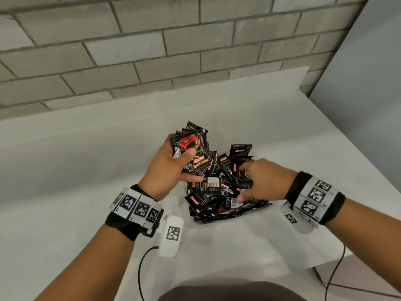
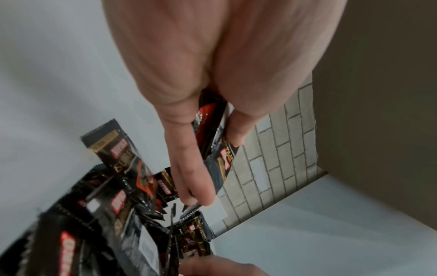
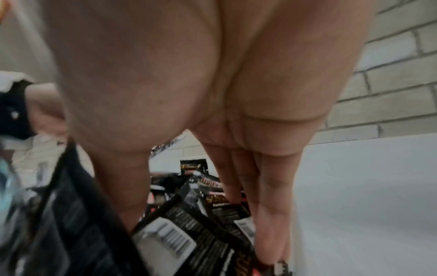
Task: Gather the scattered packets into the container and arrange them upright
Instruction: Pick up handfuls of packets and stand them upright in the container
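Note:
A heap of black packets (image 1: 217, 198) lies on the white table (image 1: 86, 159); I cannot make out any container wall around it. My left hand (image 1: 184, 148) is raised over the heap's far left side. It grips a bundle of packets (image 1: 195, 142), thumb on top and fingers behind. In the left wrist view the bundle (image 2: 224, 158) sits between the fingers (image 2: 189, 177) and thumb. My right hand (image 1: 244, 183) reaches into the heap from the right. Thumb and fingers (image 3: 267, 214) straddle a clump of packets (image 3: 179, 239) and pinch it.
A grey brick wall (image 1: 152, 51) runs behind the table, and a grey panel (image 1: 368, 94) stands at the right. The table's right edge (image 1: 325, 266) lies near my right forearm. Black cables (image 1: 141, 268) hang at the front edge. Bare white surface spreads to the left.

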A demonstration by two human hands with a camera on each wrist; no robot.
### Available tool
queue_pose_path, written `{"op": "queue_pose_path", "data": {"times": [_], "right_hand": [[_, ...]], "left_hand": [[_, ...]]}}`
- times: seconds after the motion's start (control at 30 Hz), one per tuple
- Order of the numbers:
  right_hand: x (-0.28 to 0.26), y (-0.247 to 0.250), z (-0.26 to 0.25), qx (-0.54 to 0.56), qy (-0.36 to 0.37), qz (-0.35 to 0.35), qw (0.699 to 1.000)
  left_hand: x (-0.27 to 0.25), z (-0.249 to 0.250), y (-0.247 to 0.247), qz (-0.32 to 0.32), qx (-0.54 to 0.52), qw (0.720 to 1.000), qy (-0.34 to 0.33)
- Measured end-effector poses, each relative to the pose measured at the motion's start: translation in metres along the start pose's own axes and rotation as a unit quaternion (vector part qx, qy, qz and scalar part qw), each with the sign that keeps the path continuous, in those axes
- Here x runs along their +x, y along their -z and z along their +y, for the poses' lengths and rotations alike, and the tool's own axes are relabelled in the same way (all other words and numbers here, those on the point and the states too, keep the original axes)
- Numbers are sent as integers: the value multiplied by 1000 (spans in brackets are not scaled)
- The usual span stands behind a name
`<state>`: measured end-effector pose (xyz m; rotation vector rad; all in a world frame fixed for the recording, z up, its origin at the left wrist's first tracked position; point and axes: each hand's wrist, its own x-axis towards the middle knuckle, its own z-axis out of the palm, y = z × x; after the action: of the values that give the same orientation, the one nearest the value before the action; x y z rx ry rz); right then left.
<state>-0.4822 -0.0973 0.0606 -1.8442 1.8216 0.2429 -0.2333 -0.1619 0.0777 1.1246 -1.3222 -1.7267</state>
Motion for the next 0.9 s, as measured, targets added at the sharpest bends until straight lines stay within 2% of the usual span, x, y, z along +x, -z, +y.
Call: {"op": "queue_pose_path", "data": {"times": [0.1,0.23,0.37,0.63,0.9], "right_hand": [[9,-12,0,-28,16,5,999],[11,-1,-5,-38,25,10,999],[15,2,-3,-47,26,52,997],[13,9,6,19,46,100,994],[-17,44,17,84,30,155,984]], "left_hand": [[-1,-3,1,1,32,999,-4],[-2,-5,1,-17,71,997,-3],[-3,-6,5,-31,96,995,-8],[-1,-5,8,-24,91,996,-9],[-1,-8,6,-5,82,997,-5]]}}
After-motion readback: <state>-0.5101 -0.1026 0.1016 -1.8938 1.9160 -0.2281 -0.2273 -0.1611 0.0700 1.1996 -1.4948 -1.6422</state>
